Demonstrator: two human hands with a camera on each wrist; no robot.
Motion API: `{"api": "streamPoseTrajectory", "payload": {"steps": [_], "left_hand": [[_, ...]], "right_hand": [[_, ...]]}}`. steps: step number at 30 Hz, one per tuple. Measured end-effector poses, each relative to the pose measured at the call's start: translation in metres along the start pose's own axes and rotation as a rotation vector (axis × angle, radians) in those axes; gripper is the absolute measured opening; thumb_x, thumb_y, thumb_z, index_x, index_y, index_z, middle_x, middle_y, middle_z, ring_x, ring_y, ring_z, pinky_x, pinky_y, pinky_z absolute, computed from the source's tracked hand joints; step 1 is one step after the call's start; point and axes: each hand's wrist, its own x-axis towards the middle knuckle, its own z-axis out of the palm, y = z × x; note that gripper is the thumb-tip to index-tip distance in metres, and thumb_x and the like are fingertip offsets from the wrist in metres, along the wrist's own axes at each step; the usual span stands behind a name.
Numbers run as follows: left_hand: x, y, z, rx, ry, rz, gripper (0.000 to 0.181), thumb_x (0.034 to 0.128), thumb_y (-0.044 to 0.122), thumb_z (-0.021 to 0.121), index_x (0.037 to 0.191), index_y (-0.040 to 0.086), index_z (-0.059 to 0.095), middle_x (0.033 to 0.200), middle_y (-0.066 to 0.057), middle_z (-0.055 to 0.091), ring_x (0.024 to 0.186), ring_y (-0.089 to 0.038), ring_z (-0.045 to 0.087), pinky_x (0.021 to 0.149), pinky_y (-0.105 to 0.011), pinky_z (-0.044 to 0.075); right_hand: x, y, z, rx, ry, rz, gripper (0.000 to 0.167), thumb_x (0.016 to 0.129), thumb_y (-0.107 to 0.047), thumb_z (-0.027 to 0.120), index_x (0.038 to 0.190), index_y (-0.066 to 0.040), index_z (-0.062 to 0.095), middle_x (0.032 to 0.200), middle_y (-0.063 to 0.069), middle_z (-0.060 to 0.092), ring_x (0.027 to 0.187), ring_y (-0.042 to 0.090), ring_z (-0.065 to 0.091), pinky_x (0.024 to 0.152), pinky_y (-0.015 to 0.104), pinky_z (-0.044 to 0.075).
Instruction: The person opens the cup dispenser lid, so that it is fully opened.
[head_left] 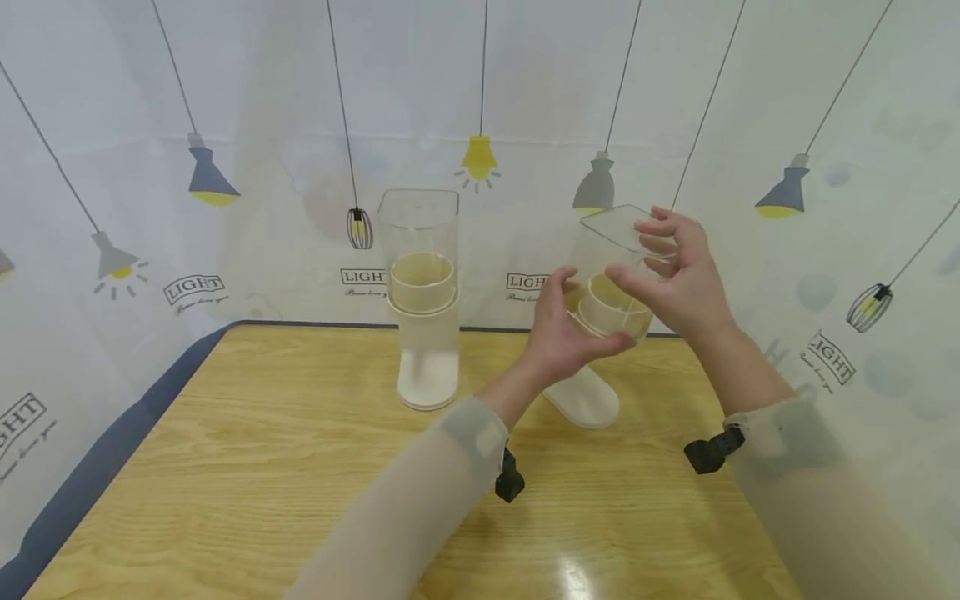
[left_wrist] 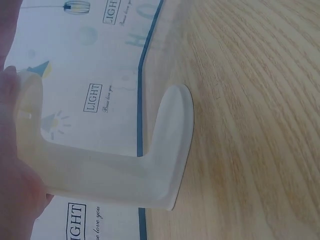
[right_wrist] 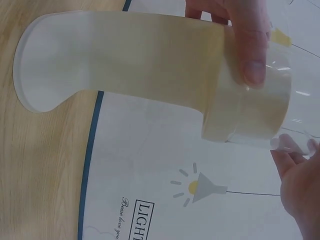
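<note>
Here, your left hand (head_left: 567, 333) curls round the collar of a white stand (head_left: 585, 398), your right hand (head_left: 686, 279) half-closed round its clear container (head_left: 600, 242). That stand is at the counter (head_left: 300, 500), right of a second stand (head_left: 428, 371).

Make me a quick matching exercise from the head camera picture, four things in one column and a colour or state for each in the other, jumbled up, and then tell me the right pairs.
Things:
1. Left stand
2. Right stand
3. Table
4. Centre lamp print

Colours and states:
A. Solid yellow shade
B. Being held
C. Upright and untouched
D. Wood-grained surface

Right pairs: 1-C, 2-B, 3-D, 4-A.
</note>
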Motion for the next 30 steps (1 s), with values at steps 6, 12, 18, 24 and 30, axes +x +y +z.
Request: {"api": "streamPoseTrajectory", "payload": {"steps": [6, 12, 18, 24, 30], "left_hand": [[-0.005, 0.001, 0.000, -0.003, -0.014, 0.009, 0.126, 0.0731, 0.042, 0.104, 0.168, 0.026, 0.022, 0.162, -0.007, 0.042, 0.142, -0.022, 0.050, 0.116, -0.044, 0.051], [-0.007, 0.000, -0.001, -0.035, -0.013, 0.012, 0.125, 0.0748, 0.043, 0.103, 0.168, 0.030, 0.021, 0.164, -0.007, 0.048, 0.141, -0.024, 0.057, 0.114, -0.044, 0.053], [-0.004, -0.001, 0.000, -0.024, 0.012, 0.024, 0.123, 0.0739, 0.042, 0.104, 0.167, 0.031, 0.024, 0.161, -0.005, 0.052, 0.138, -0.022, 0.060, 0.114, -0.042, 0.053], [-0.002, -0.001, 0.003, -0.031, 0.002, 0.020, 0.123, 0.0735, 0.045, 0.104, 0.167, 0.031, 0.025, 0.162, -0.005, 0.051, 0.138, -0.021, 0.060, 0.112, -0.039, 0.054], [-0.001, -0.003, 0.001, -0.054, 0.006, -0.006, 0.119, 0.0727, 0.046, 0.104, 0.165, 0.025, 0.031, 0.159, -0.004, 0.051, 0.133, -0.018, 0.060, 0.110, -0.037, 0.054]], "right_hand": [[-0.006, -0.001, 0.008, 0.008, 0.020, 0.090, 0.077, 0.089, -0.032, 0.094, 0.143, -0.014, 0.042, 0.164, 0.003, 0.049, 0.148, 0.032, 0.057, 0.122, 0.056, 0.050], [-0.008, -0.005, 0.019, 0.018, 0.081, 0.123, 0.080, 0.087, -0.042, 0.095, 0.141, -0.019, 0.040, 0.162, 0.001, 0.051, 0.144, 0.029, 0.060, 0.119, 0.053, 0.053], [-0.006, -0.008, 0.024, 0.035, 0.143, 0.125, 0.072, 0.088, -0.043, 0.092, 0.139, -0.024, 0.044, 0.153, -0.004, 0.056, 0.135, 0.022, 0.066, 0.110, 0.036, 0.058], [-0.002, -0.008, 0.023, 0.058, 0.178, 0.133, 0.066, 0.088, -0.040, 0.092, 0.135, -0.026, 0.047, 0.146, -0.006, 0.057, 0.133, 0.023, 0.069, 0.097, 0.022, 0.061], [0.000, -0.009, 0.024, 0.069, 0.175, 0.136, 0.065, 0.088, -0.039, 0.092, 0.134, -0.026, 0.048, 0.145, -0.006, 0.057, 0.133, 0.023, 0.069, 0.094, 0.017, 0.060]]}}
